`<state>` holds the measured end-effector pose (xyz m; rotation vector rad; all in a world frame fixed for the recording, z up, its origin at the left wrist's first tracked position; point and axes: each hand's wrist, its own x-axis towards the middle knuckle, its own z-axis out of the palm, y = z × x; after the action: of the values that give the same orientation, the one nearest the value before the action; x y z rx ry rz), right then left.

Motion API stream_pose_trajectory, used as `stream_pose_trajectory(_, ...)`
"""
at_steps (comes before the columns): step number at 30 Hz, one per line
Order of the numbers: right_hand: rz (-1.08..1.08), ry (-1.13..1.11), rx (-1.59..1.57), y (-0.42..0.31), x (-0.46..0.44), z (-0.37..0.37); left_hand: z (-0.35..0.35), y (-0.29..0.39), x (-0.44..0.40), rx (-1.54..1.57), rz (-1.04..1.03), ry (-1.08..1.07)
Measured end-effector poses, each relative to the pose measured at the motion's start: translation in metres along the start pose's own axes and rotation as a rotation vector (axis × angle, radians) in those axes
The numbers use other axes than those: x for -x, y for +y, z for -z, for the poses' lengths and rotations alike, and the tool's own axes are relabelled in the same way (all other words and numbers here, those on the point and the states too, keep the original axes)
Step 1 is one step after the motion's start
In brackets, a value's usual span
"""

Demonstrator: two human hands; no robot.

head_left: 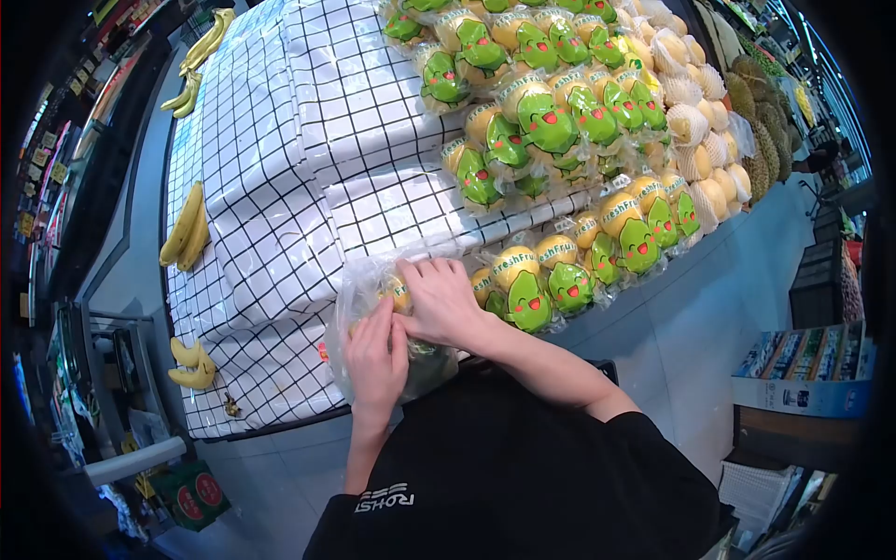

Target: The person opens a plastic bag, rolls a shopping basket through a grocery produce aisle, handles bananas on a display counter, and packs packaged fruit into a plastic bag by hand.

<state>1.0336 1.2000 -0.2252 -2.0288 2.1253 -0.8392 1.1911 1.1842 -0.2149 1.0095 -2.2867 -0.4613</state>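
Note:
A clear plastic bag (347, 347) lies against the table's front edge, close to my body. Inside it, partly covered by my hands, is a yellow packaged fruit (401, 297) with lettering; the rest of the contents are hard to make out. My left hand (375, 357) grips the bag's near left side, fingers bent over the film. Across the top, my right hand (441, 301) has its fingers curled onto the bag and fruit, thumb close to the left fingertips. Just right of that hand stands a row of bagged yellow fruits (518, 280) printed with green smiling cartoons.
A white, black-checked cloth (364, 112) covers the stepped display. More bagged fruits (546, 117) are stacked at the back right, beside fruits in white foam nets (691, 126). Bananas (187, 229) lie along the left edge. Durians (765, 126) stand far right.

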Motion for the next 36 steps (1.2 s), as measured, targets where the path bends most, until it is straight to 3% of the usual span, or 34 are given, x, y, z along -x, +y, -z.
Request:
stream_pose_trajectory(7, -0.031, -0.050, 0.034, -0.003, -0.005, -0.001, 0.000, 0.000, -0.001, 0.022, -0.012, -0.001)
stream_pose_trajectory(19, -0.065, -0.011, -0.203, 0.003, 0.003, 0.008, 0.003, 0.001, 0.001, 0.013, -0.002, -0.002)
stream_pose_trajectory(25, 0.096, 0.134, -0.369, 0.008, 0.012, 0.017, 0.005, 0.002, 0.004, 0.025, 0.027, -0.030)
stream_pose_trajectory(36, 0.148, 0.038, -0.565, 0.012, 0.017, 0.016, 0.006, -0.005, 0.001, 0.071, 0.022, -0.039)
